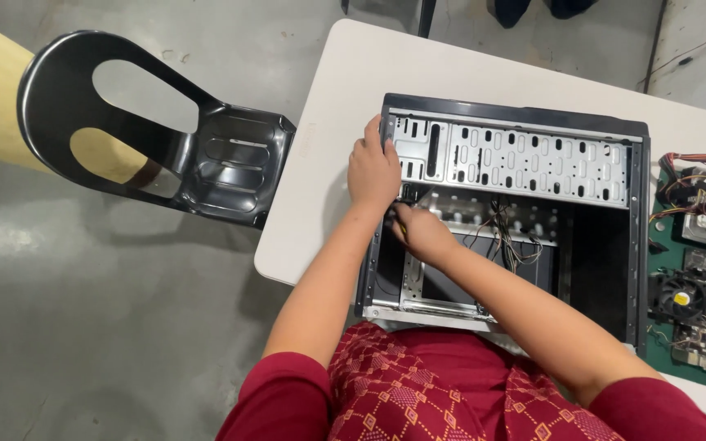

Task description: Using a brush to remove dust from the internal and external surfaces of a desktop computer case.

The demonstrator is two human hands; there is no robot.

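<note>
Open PC case lies on its side on a white table, directly in front of the person, side panel off. Left hand rests on the case's upper left corner, fingers curled over the edge near the perforated drive cage, gripping the frame. Right hand is just below it, inside the case at the left wall, closed around a thin dark tool; can't tell what kind, the tip is hidden. The two hands are almost touching. Loose wires hang in the case just right of the right hand. Motherboard with a fan sits on the table right of the case, well apart from both hands. Black chair stands left of the table.
</note>
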